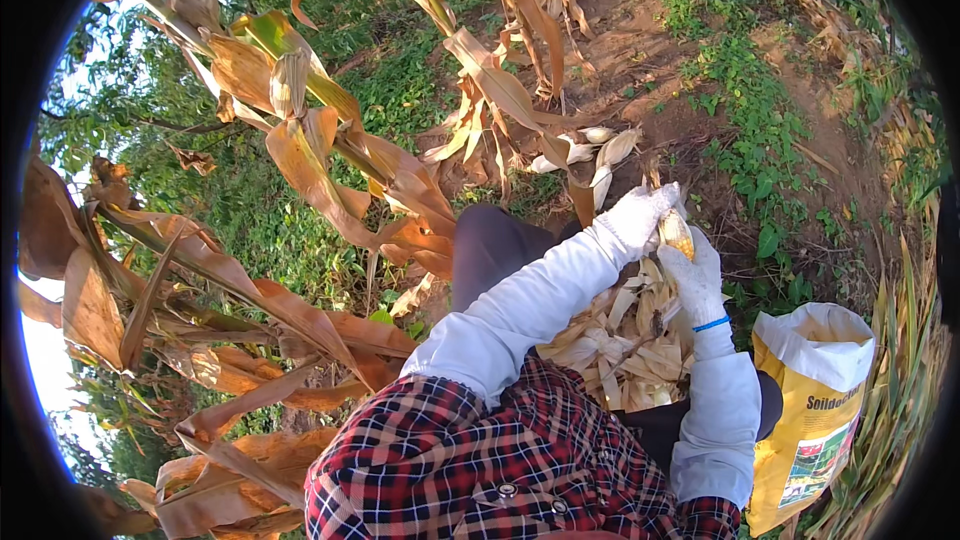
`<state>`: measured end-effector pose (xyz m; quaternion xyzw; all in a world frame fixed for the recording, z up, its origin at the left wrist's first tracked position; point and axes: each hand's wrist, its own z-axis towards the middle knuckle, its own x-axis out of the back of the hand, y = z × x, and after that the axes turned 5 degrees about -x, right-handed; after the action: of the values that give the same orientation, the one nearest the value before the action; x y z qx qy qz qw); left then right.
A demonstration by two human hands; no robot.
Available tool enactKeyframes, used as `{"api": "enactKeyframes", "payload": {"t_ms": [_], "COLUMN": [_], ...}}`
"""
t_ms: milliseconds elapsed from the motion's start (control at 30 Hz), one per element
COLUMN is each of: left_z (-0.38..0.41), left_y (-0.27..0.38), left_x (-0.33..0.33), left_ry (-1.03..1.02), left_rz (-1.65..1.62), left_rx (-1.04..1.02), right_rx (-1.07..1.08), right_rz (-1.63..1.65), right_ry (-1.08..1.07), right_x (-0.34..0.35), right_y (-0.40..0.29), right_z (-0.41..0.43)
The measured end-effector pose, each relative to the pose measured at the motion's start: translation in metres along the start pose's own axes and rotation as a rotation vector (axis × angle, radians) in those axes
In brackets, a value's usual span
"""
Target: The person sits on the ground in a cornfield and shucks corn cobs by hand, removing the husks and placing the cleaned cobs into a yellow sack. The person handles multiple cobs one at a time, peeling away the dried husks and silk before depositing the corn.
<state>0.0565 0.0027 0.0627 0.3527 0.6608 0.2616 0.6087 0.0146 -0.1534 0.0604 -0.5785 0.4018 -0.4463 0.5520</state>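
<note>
An ear of corn [677,235], its yellow kernels partly bared and pale husk still around part of it, is held between my two white-gloved hands. My left hand [643,216] grips the husk at its upper end, with a dry brown tip sticking out above. My right hand [696,277], with a blue band at the glove's cuff, holds the ear from its lower right side. Below them, a pile of dry corn husks [637,345] lies between my legs. Several ears in pale husks [615,150] lie on the soil beyond my left hand.
An open yellow sack with a white rim [814,367] stands at my right, bearing writing and pictures. Dry corn stalks [337,142] lean across the left side and rise near my left knee. Green weeds [757,157] grow in the brown soil ahead.
</note>
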Motion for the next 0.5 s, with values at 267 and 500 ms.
{"api": "enactKeyframes", "payload": {"t_ms": [267,500], "left_z": [-0.013,-0.01], "left_y": [-0.01,-0.005], "left_x": [0.027,0.01], "left_ry": [0.123,0.191], "left_rz": [0.014,-0.38], "left_rx": [0.11,0.123], "right_rx": [0.024,-0.055], "right_rz": [-0.14,-0.06], "right_ry": [-0.101,-0.047], "right_x": [-0.001,0.009], "right_y": [-0.003,0.005], "right_z": [-0.002,0.005]}}
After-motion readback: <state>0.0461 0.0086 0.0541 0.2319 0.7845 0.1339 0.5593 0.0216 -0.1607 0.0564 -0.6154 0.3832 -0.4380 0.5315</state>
